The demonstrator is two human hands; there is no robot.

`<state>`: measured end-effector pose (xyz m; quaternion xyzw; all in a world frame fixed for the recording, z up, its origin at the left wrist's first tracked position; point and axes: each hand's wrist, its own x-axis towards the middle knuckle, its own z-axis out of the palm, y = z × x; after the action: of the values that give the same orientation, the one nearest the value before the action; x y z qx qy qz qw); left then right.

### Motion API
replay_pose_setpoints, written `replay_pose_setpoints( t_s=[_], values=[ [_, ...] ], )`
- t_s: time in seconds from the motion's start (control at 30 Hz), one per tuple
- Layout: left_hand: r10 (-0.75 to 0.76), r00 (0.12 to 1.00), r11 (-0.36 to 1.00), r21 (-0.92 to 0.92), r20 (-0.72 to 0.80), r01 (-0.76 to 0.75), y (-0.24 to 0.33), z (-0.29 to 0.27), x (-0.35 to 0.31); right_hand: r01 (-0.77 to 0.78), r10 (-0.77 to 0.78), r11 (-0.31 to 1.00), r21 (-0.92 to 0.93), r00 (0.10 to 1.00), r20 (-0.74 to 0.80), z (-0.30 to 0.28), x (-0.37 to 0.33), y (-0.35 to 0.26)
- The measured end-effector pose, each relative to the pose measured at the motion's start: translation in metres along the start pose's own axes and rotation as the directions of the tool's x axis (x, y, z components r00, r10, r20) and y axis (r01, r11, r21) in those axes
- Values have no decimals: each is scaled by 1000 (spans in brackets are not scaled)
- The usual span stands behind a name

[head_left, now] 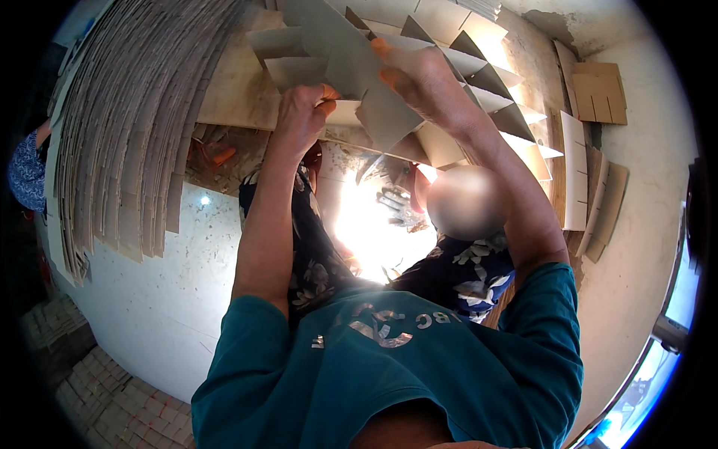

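Note:
A partly assembled grid of crossed cardboard dividers stands on the wooden work surface in front of me. A long grey cardboard strip runs slantwise over its left part. My right hand is closed on this strip's right edge, with the thumb and fingers curled at it. At the grid's near left edge my left hand pinches a cardboard divider between thumb and fingers. Orange coverings show on fingertips of both hands. The slots where the pieces cross are mostly hidden.
A tall stack of cardboard strips stands at the left. Slotted cardboard pieces and more panels lean by the right wall. Bundled cardboard lies at the lower left. Another person's patterned sleeve shows at the far left.

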<state>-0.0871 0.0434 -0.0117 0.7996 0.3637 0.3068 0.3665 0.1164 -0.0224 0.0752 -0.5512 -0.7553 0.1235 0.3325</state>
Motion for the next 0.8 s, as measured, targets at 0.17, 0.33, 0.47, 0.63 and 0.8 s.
replay_pose_setpoints(
  t_s=[0.17,0.33,0.47,0.63,0.8],
  values=[
    [-35,999,999,3,6,35,1,0,0,-168,164,985,25,979,124,7,1,-16],
    [-25,1000,999,-40,-14,25,8,0,0,-74,95,990,-122,979,178,11,-6,-20],
    [-9,1000,999,-51,-28,8,10,3,0,-100,144,975,-199,964,223,30,-14,-10],
    [42,998,999,-19,-55,-43,8,3,4,-93,133,972,-215,974,182,34,-19,-11],
    [-20,999,1000,7,-29,20,12,3,0,-135,192,960,-244,955,226,26,-19,-24]
  ],
)
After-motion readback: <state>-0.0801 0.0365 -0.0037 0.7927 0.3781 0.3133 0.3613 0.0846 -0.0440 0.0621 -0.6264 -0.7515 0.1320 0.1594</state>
